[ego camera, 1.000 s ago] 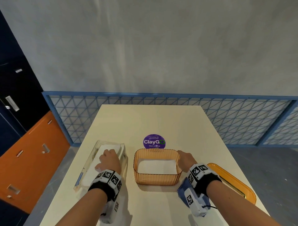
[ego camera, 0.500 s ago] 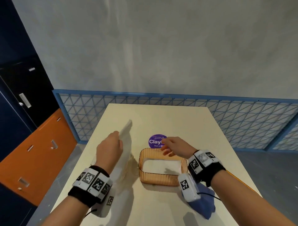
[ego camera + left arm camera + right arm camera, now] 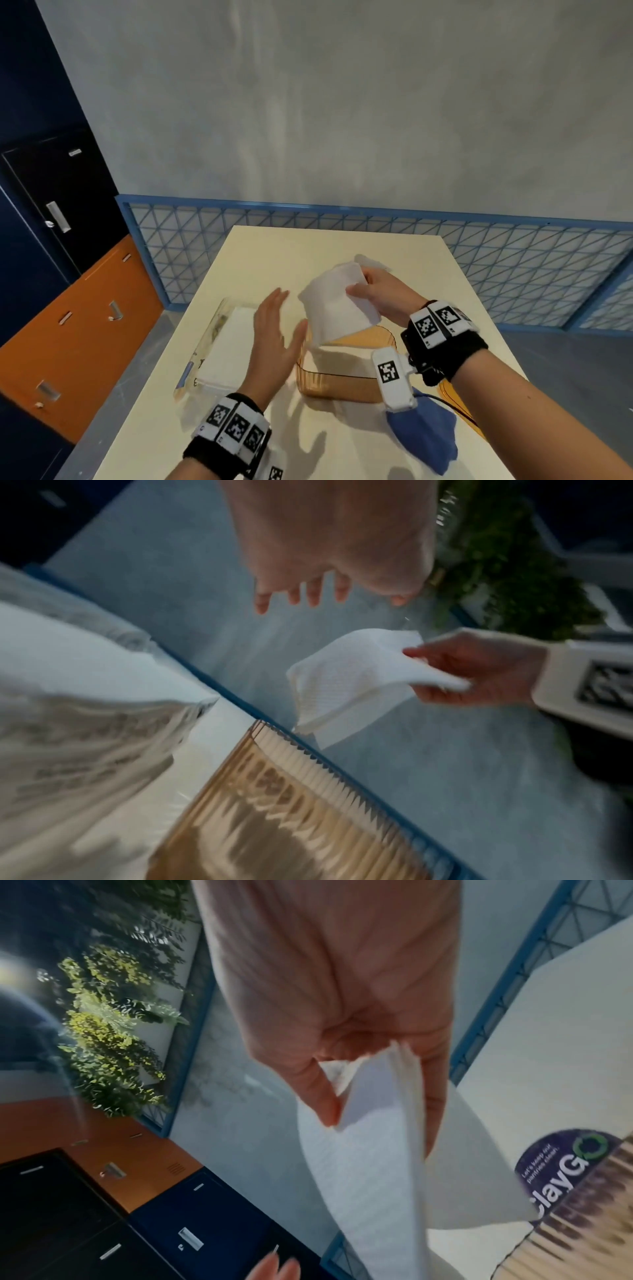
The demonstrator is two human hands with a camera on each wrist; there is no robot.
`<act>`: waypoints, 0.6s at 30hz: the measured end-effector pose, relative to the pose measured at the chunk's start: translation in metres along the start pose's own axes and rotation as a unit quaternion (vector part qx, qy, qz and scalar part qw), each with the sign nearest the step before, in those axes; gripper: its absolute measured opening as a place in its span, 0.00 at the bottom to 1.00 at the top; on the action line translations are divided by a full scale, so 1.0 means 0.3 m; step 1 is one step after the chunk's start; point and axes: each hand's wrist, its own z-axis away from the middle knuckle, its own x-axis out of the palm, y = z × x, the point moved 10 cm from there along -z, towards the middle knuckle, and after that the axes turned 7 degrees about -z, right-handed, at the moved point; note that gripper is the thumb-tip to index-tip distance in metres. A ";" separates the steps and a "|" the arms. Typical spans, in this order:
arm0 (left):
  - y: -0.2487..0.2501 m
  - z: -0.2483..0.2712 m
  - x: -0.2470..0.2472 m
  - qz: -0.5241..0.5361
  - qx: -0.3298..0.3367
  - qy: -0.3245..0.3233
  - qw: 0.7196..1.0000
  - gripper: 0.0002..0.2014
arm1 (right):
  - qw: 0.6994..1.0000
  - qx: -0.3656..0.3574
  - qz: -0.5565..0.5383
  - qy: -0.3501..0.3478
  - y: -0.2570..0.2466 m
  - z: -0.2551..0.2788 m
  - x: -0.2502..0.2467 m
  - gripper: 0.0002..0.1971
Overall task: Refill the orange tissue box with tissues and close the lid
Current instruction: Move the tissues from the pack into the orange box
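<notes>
tissue pack (image 3: 224,346) on table (image 3: 308,250) left of tissue box (image 3: 337,383); lid (image 3: 462,407) right of box.

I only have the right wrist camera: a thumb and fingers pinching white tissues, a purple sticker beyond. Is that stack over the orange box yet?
Observer: Yes. In the head view the right hand holds the tissues above the orange tissue box, with their lower corner dipping toward its left side.
Operator: Where is the other hand?
Observer: The left hand is open and holds nothing. It is just left of the box, between it and the clear tissue pack.
Operator: And the lid?
Observer: It is off. The orange lid lies on the table to the right of the box, mostly hidden behind the right forearm.
</notes>
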 end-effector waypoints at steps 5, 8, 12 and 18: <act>-0.160 -0.036 0.071 0.333 -0.278 -0.064 0.899 0.29 | 0.999 -0.043 -0.020 -0.014 -0.040 0.048 -0.017 0.16; -0.125 -0.068 0.085 0.402 -0.258 -0.104 0.872 0.26 | 0.998 -0.054 -0.043 -0.003 -0.041 0.055 -0.021 0.15; -0.098 -0.090 0.034 0.347 -0.213 -0.064 0.911 0.12 | 0.995 -0.064 -0.074 0.033 -0.021 0.052 -0.037 0.13; -0.099 -0.095 -0.051 0.247 -0.157 -0.035 0.956 0.10 | 0.990 -0.106 -0.048 0.085 -0.012 0.020 -0.036 0.32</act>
